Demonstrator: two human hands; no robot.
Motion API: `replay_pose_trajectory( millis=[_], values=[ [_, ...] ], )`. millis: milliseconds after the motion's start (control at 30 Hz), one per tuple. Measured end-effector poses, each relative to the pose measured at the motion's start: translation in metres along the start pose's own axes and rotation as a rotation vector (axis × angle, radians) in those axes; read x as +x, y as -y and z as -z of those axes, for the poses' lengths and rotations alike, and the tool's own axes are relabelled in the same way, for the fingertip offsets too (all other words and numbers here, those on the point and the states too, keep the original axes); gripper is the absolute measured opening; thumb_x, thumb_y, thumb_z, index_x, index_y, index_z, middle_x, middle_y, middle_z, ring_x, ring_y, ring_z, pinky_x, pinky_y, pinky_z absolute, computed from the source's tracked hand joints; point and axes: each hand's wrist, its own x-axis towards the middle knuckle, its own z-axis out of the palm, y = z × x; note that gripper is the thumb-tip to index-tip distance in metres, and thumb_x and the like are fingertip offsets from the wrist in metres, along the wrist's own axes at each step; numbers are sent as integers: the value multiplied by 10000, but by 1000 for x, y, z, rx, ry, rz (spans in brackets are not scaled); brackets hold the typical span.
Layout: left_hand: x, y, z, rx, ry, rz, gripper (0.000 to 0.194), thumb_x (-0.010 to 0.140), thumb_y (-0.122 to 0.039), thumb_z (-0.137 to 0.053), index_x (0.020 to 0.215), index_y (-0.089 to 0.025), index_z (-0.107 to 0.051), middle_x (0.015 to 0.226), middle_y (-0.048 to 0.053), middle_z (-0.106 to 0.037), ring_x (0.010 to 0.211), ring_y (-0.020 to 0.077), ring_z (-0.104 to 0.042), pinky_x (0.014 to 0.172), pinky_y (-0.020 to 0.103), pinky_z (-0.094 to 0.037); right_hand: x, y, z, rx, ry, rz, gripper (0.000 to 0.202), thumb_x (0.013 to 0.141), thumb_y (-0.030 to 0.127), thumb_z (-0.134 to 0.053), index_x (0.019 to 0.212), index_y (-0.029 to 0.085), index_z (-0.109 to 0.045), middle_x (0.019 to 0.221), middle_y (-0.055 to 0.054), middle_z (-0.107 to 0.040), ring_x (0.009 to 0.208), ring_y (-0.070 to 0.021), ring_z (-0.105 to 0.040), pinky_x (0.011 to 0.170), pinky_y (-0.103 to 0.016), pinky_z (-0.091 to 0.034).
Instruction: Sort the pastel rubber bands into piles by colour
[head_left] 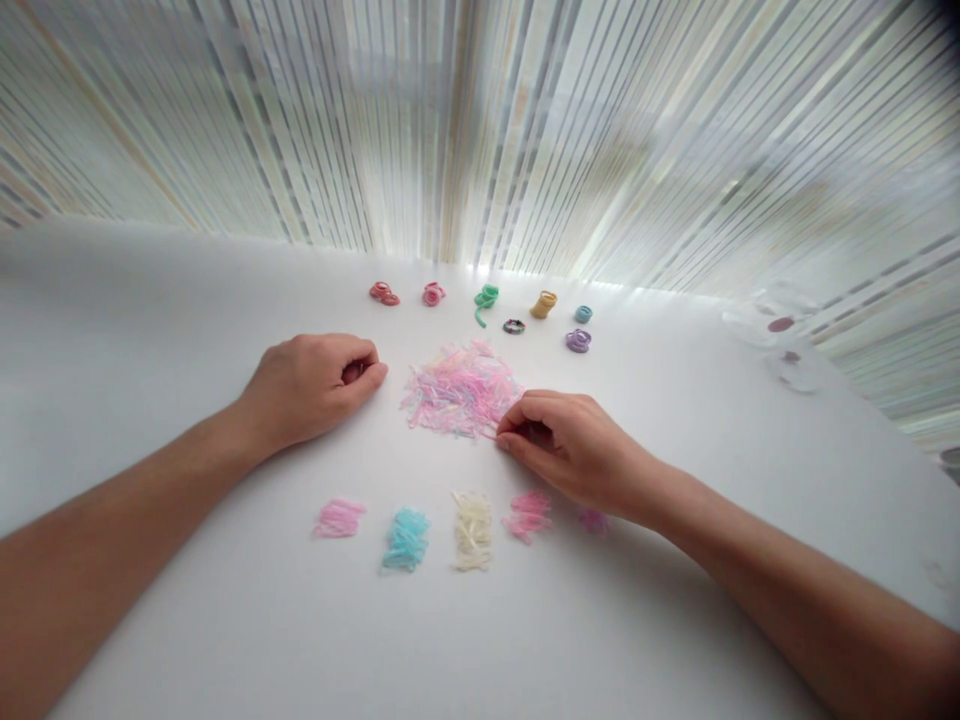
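Note:
A loose pile of thin pastel strands (465,390), mostly pink with some white and pale blue, lies mid-table. At its lower right edge, my right hand (574,445) pinches a thin pink strand between thumb and forefinger. My left hand (319,390) rests on the table left of the pile, curled, thumb tip against the forefinger, nothing visible between them. Nearer to me lie separate small heaps: pink strands (340,518), blue strands (406,540), cream strands (472,532), deeper pink strands (529,516) and purple-pink strands (594,520), the last partly hidden by my right hand.
Behind the pile on the white table (247,620) sit coiled bands in red (384,293), pink (433,293), green (487,297), tan (544,304), blue (583,314) and purple (578,341), plus a dark beaded ring (514,326). Clear round objects (793,368) stand far right. A striped curtain (450,130) hangs behind.

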Motion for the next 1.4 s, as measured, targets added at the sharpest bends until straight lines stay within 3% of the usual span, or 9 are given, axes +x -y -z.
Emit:
replay_pose_trajectory(
  millis=[233,833,1400],
  values=[
    [0,2,-2,-3,-7,0,358,917,-496,-432,797,-220,-624,782,25,-670,738,187,-574,674,326,-317,-5,-5,6,26,55,-4,87,963,145,-660,907,169,-722,816,-16,-711,650,-113,-558,635,-240,-427],
    [0,1,-1,12,-15,-6,393,918,-507,-432,820,-227,-689,807,41,-715,751,210,-610,682,333,-345,-11,0,31,104,234,-195,143,982,275,-619,914,194,-714,777,-8,-688,661,-130,-552,587,-250,-414],
    [0,4,-3,22,-21,-14,403,913,-530,-424,827,-231,-681,808,49,-712,736,213,-600,676,334,-337,-12,6,39,113,300,-196,193,986,297,-597,865,189,-701,767,-17,-682,649,-130,-530,583,-251,-422]
  ],
)
